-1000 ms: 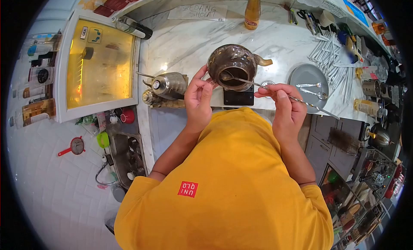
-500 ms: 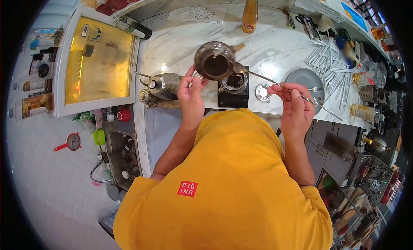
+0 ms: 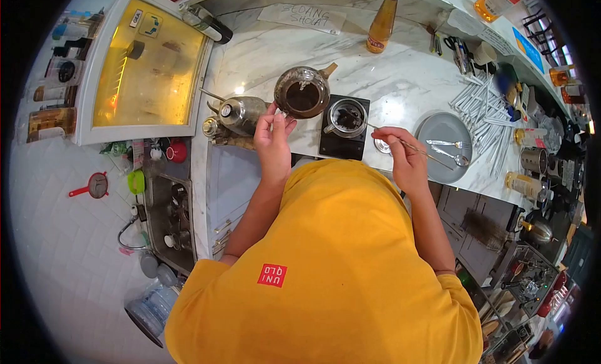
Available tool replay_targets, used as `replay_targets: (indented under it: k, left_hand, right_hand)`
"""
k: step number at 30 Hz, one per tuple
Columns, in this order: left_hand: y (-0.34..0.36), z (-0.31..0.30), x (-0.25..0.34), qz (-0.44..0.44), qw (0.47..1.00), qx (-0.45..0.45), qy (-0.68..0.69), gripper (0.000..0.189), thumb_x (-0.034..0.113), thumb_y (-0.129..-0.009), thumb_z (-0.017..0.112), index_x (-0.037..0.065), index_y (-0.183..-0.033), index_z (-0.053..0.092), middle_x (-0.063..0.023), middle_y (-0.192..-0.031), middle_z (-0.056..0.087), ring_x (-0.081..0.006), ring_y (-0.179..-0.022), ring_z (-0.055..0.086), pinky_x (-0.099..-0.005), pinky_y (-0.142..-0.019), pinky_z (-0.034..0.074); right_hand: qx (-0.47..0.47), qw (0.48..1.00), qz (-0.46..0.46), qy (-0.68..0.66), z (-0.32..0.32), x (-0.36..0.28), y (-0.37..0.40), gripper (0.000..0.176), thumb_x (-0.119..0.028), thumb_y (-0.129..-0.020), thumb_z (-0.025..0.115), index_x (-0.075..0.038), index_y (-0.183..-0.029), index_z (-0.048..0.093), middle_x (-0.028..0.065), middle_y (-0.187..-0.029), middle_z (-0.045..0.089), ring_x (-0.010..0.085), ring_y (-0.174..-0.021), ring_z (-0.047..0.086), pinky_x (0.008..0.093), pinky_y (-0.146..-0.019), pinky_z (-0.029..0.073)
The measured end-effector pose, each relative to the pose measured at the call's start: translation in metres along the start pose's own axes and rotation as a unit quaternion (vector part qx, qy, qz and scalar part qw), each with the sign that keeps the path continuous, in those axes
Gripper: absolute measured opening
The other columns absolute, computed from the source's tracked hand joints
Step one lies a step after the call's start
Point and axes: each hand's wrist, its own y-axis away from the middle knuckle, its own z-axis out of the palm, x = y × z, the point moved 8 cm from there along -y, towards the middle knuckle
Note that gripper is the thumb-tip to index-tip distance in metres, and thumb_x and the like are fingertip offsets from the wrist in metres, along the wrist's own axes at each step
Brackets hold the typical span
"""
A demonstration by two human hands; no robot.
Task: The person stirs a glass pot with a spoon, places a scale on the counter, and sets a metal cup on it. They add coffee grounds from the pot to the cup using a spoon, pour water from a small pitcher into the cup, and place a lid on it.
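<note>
My left hand [image 3: 273,138] is closed around the handle of a glass teapot [image 3: 318,82], which is tilted and dark inside, above the counter. In my right hand [image 3: 405,157] is a long twisted bar spoon [image 3: 436,160], held between thumb and fingers. The spoon's tip dips into a glass cup [image 3: 338,131] holding dark loose contents, perhaps tea leaves or coffee. That cup stands on a black scale [image 3: 341,148], just right of the teapot. A small round metal lid [image 3: 380,145] lies beside my right hand, partly covered by it.
A grey plate [image 3: 432,129] with a fork and spoon lies to the right, near many scattered wrapped straws [image 3: 481,107]. Metal kettles [image 3: 243,116] stand left. An amber bottle [image 3: 382,29] stands at the back. A sink [image 3: 164,223] and lit glass-door cabinet [image 3: 150,69] are at left.
The bar spoon has moved from the teapot's mouth down into the cup, with my right hand lower and further left. The teapot has shifted left, uncovering the cup.
</note>
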Motion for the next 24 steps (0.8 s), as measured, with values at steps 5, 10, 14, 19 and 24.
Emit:
replay_targets:
  k: [5, 10, 14, 19, 24]
  left_hand:
    - [0.001, -0.007, 0.003, 0.009, 1.000, 0.002, 0.005, 0.016, 0.015, -0.106, 0.053, 0.001, -0.099, 0.054, -0.0198, -0.152, 0.044, -0.0220, -0.109, 0.066, -0.0387, -0.097, 0.056]
    - [0.002, -0.011, 0.001, 0.008, 1.000, 0.009, -0.001, 0.016, 0.016, -0.106, 0.053, 0.001, -0.099, 0.054, -0.0194, -0.153, 0.044, -0.0224, -0.111, 0.066, -0.0381, -0.096, 0.056]
    - [-0.001, -0.012, -0.005, 0.007, 1.000, -0.003, -0.007, 0.017, 0.015, -0.106, 0.053, 0.001, -0.099, 0.054, -0.0205, -0.153, 0.043, -0.0237, -0.114, 0.065, -0.0388, -0.097, 0.056]
    - [-0.002, 0.000, -0.001, 0.035, 0.998, -0.042, 0.014, 0.016, 0.015, -0.107, 0.051, 0.000, -0.099, 0.053, -0.0224, -0.154, 0.040, -0.0249, -0.118, 0.063, -0.0412, -0.099, 0.056]
    - [0.006, 0.020, 0.012, 0.064, 0.989, -0.121, 0.055, 0.012, 0.014, -0.108, 0.049, 0.002, -0.104, 0.052, -0.0198, -0.154, 0.040, -0.0252, -0.123, 0.060, -0.0445, -0.103, 0.052]
  right_hand:
    - [-0.034, 0.992, -0.046, 0.112, 0.009, -0.020, -0.008, 0.020, -0.005, -0.099, 0.054, 0.000, -0.107, 0.071, 0.0107, -0.100, 0.074, 0.0163, -0.088, 0.069, 0.0283, -0.077, 0.053]
    - [-0.046, 0.987, -0.070, 0.134, 0.010, -0.028, -0.010, 0.020, -0.004, -0.097, 0.054, 0.000, -0.106, 0.072, 0.0113, -0.099, 0.074, 0.0175, -0.087, 0.069, 0.0290, -0.076, 0.052]
    - [-0.022, 0.988, -0.098, 0.121, 0.004, -0.039, -0.007, 0.021, 0.000, -0.095, 0.053, 0.000, -0.105, 0.072, 0.0121, -0.100, 0.074, 0.0184, -0.089, 0.069, 0.0294, -0.079, 0.053]
    - [0.047, 0.985, -0.166, -0.005, -0.019, -0.083, 0.009, 0.025, 0.000, -0.096, 0.049, 0.006, -0.108, 0.070, 0.0172, -0.101, 0.074, 0.0234, -0.094, 0.071, 0.0322, -0.088, 0.053]
    - [0.005, 0.970, -0.242, -0.022, 0.000, -0.134, 0.016, 0.025, 0.004, -0.096, 0.047, 0.007, -0.109, 0.068, 0.0190, -0.099, 0.074, 0.0260, -0.091, 0.072, 0.0355, -0.089, 0.055]
